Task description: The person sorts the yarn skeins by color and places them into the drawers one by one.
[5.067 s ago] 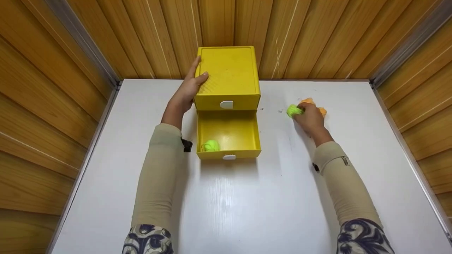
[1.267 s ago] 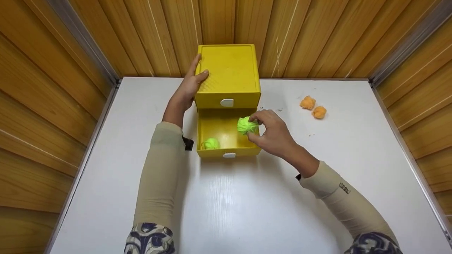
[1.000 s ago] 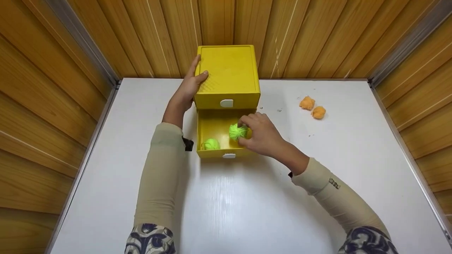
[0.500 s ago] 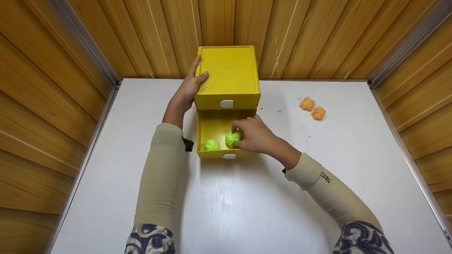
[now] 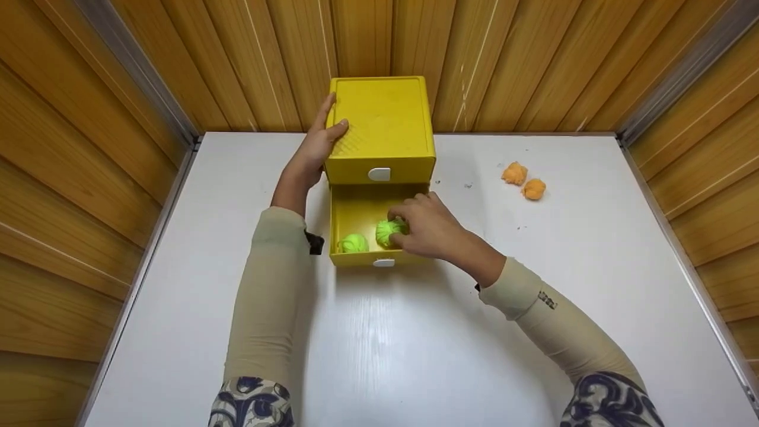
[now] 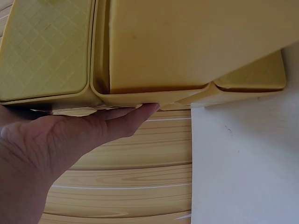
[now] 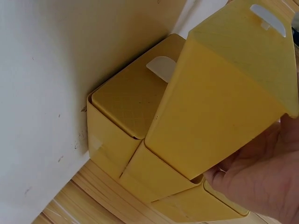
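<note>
A yellow drawer unit (image 5: 382,118) stands near the back of the table, its middle drawer (image 5: 362,201) pulled out. My left hand (image 5: 315,148) rests against the unit's left side, fingers straight along it and thumb over the top edge. Inside the drawer, near the front, my right hand (image 5: 433,228) pinches a wrinkled lime-green ball (image 5: 386,233) between thumb and fingers. Another lime-green ball (image 5: 353,243) lies at the drawer's front left corner. The right wrist view shows the drawer's outer side (image 7: 215,107) beside my hand; there the balls are hidden.
Two crumpled orange balls (image 5: 514,173) lie close together on the white table (image 5: 379,344), right of the unit. White tabs mark the drawer fronts. Wood-patterned walls (image 5: 504,65) with metal corner strips border the table at the back and sides.
My right hand has brought the second green ball from beside the orange balls leftward, over the drawer's right wall and down into the drawer. My left hand has stayed on the unit.
</note>
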Demonstrator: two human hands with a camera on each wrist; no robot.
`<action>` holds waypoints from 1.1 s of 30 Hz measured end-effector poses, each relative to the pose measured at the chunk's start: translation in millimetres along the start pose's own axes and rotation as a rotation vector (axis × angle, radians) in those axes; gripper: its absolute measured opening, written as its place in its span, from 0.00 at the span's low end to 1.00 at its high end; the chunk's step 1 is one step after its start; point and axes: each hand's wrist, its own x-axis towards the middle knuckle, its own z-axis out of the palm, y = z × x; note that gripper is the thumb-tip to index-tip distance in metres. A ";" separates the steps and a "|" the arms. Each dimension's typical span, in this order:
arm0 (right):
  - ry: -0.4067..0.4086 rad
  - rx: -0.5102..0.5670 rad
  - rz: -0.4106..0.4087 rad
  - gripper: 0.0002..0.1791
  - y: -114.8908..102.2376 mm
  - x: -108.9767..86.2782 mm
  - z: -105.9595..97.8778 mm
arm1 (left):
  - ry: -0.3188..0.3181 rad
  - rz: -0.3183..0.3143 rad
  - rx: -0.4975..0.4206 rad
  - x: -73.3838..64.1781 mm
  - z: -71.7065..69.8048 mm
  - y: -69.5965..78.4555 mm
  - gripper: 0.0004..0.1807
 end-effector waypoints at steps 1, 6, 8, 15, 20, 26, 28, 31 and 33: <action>0.006 -0.005 -0.003 0.15 0.2 -0.1 0.3 | 0.000 -0.001 0.001 -0.1 -0.2 0.0 0.39; 0.024 -0.019 -0.014 0.14 1.5 -1.9 1.0 | 0.001 -0.005 0.010 -0.1 -0.3 0.5 0.39; 0.032 -0.016 -0.018 0.14 2.2 -3.7 1.0 | 0.003 -0.008 0.010 0.5 -0.1 0.6 0.39; 0.061 -0.017 -0.048 0.15 4.2 -9.9 1.6 | 0.002 -0.010 0.001 0.7 -0.9 0.4 0.39; 0.123 0.013 -0.097 0.14 5.0 -20.5 1.8 | 0.006 -0.011 -0.001 0.6 -1.1 -0.4 0.39; 0.307 0.092 -0.188 0.12 5.4 -39.0 5.4 | -0.001 -0.003 0.014 1.6 0.0 -1.6 0.39; 0.367 0.115 -0.213 0.12 4.8 -44.8 7.9 | 0.001 -0.006 0.010 1.5 0.0 -1.4 0.39; 0.435 0.121 -0.250 0.12 3.2 -53.5 13.1 | 0.002 -0.011 0.004 1.3 -0.3 -0.7 0.39; 0.464 0.115 -0.266 0.12 2.6 -59.3 17.5 | -0.001 -0.011 0.000 1.4 -0.3 -0.1 0.39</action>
